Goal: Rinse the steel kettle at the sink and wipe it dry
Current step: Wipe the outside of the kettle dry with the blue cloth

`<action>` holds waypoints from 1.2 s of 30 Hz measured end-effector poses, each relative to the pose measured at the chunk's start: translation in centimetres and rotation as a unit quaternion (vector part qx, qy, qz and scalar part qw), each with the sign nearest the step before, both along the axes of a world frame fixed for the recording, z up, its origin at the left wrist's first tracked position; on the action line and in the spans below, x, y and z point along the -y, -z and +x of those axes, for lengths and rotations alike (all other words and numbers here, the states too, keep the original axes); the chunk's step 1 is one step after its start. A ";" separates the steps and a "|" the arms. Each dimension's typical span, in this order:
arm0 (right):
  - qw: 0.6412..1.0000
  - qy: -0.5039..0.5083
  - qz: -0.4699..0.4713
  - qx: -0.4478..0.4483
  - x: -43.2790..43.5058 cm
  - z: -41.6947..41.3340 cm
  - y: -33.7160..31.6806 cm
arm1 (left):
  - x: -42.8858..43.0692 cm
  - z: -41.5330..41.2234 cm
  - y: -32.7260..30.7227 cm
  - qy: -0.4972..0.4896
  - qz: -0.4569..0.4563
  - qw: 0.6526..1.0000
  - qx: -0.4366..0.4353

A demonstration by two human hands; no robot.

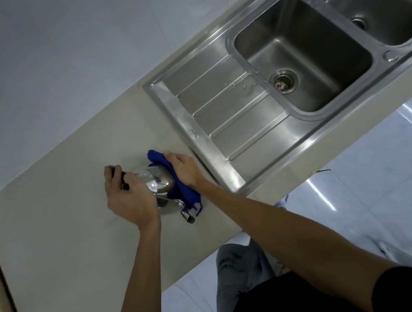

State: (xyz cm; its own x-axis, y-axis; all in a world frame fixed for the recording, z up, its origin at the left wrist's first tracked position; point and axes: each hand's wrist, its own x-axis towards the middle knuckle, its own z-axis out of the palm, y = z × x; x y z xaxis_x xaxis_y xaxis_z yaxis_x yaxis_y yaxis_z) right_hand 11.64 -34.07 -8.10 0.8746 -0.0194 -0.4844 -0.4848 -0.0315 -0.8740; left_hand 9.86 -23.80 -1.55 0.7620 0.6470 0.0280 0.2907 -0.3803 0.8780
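wiping stage | steel kettle (162,181) sitting on bench (61,221) beside sink (222,112) | left hand (128,194) gripping handle | right hand (184,171) pressing blue cloth (178,187) | risk: kettle sliding, wet steel

Bare countertop (67,192) lies open beyond the left hand's (129,197) fingers, while just past the right hand's (184,171) fingertips the sink (222,112) rim rises.
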 end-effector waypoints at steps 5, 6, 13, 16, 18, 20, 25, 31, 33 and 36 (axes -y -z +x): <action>0.990 -0.049 0.021 0.131 0.6 -0.6 -3.2 | 1.0 0.3 0.0 0.000 -0.010 0.999 -0.046; 0.985 -0.075 0.015 0.157 0.7 -0.4 -3.7 | 0.9 0.1 -0.1 0.020 -0.009 0.998 -0.052; 0.986 -0.160 0.026 0.028 1.3 2.2 -2.6 | -5.3 -1.6 -1.3 0.373 0.214 0.896 -0.111; 0.989 -0.148 0.025 -0.009 1.4 3.0 -2.0 | -8.2 -0.6 -1.8 0.477 0.297 0.814 -0.146; 0.991 -0.133 0.028 0.002 1.4 2.5 -1.9 | -9.1 0.1 -2.2 0.513 0.332 0.776 -0.157; 0.991 -0.121 0.037 0.046 1.3 1.3 -2.5 | -9.3 0.5 -2.5 0.520 0.348 0.765 -0.151; 0.980 -0.139 -0.003 0.143 1.5 -0.4 -2.5 | -9.0 -0.5 -2.1 0.480 0.356 0.788 -0.146; 0.994 -0.105 0.018 -0.014 3.9 2.1 -0.2 | -6.1 -1.7 -2.1 0.390 0.383 0.826 -0.138; 0.994 -0.080 0.057 -0.049 5.5 2.4 -0.2 | -5.0 -2.0 -2.0 0.353 0.384 0.841 -0.145; 0.982 -0.037 0.158 -0.098 7.7 1.8 0.8 | -3.4 -2.1 -2.0 0.305 0.404 0.845 -0.174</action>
